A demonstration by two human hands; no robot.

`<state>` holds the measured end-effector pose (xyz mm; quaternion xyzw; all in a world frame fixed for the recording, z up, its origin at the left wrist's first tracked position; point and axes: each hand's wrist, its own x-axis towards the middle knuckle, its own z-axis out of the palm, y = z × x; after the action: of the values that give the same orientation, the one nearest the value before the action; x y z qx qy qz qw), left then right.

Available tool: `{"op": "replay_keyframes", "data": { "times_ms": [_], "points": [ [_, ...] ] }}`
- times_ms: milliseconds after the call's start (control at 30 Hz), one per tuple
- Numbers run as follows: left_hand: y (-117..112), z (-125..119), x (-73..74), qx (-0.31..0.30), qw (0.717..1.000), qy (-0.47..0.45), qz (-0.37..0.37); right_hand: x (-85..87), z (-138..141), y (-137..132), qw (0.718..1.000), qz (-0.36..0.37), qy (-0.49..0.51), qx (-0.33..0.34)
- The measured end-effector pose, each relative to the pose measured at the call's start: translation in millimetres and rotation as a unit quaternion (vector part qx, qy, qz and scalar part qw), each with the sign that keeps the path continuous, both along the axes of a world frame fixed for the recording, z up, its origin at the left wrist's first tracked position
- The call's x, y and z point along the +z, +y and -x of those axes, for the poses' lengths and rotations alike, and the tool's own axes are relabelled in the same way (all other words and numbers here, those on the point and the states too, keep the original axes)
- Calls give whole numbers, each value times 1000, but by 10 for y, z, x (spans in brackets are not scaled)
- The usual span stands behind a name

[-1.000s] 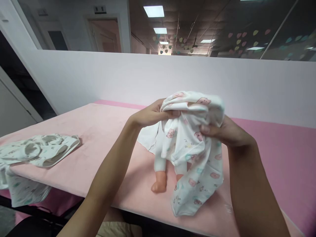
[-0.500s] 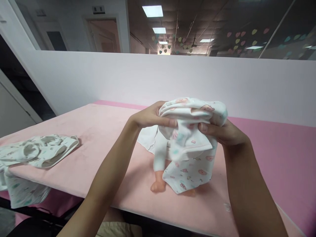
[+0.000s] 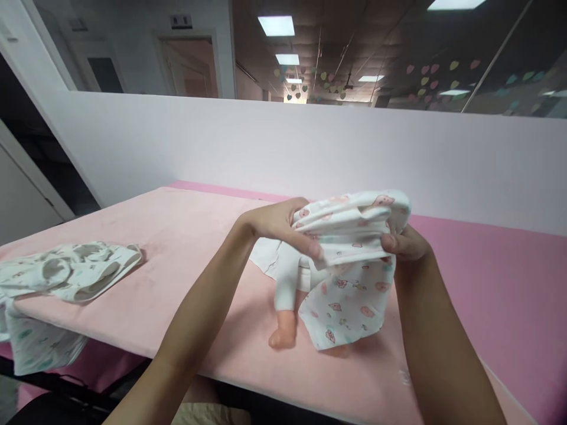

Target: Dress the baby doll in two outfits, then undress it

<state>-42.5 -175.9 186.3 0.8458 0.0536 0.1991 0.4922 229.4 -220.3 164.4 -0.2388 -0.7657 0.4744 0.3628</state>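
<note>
Over the doll [image 3: 287,277], near the front middle of the desk [image 3: 177,236]: one printed garment [image 3: 354,227], white with small pink and teal figures, bunched into a thick roll above the doll's body and held clear of the surface by both hands. A loose flap hangs from the roll in front of the doll, its lower edge reaching down beside the doll's bare foot [image 3: 280,337]. Left hand [image 3: 274,227], at the roll's left end: fingers [image 3: 306,243] closed together on the folded layers, pinching them. Right hand [image 3: 405,245], at the roll's right end: thumb pressed on the front of the fabric, remaining fingers hidden behind the cloth, grip closed on the garment. Doll: one white-clad leg and the bare foot show below the roll; the rest is covered. White cloth [image 3: 264,260]: flat on the desk, just behind and left of the doll's leg. Second garment [image 3: 75,271], pale with grey figures: well apart to the doll's left, crumpled at the desk's left edge and partly hanging over it. White partition [image 3: 310,147]: upright behind the doll, along the desk's far side. Darker pink strip [image 3: 487,254]: desk surface to the doll's right and behind it.
</note>
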Motion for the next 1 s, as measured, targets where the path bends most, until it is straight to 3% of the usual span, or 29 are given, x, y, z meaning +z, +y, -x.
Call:
{"op": "replay_keyframes", "data": {
  "times_ms": [167,267,400,500,633,867,1000],
  "points": [
    [-130,-39,79,22,999,-47,18,109,-52,26,999,-4,34,-15],
    [-142,-53,27,35,996,-74,27,188,-101,-28,999,5,5,-39],
    [-231,-24,-212,26,998,-56,26,84,-129,-189,998,58,-28,-2],
    [-391,14,-454,25,996,-53,71,-78,-56,-346,994,101,-40,26],
    [-659,90,-719,83,986,-44,140,-235,100,-544,990,128,-47,23],
    [-1218,227,-1036,178,958,-46,222,-456,317,-830,988,107,-96,-56],
    [-1502,196,-1237,255,936,-69,232,-516,515,-1011,982,41,-140,-123]
  ]
}}
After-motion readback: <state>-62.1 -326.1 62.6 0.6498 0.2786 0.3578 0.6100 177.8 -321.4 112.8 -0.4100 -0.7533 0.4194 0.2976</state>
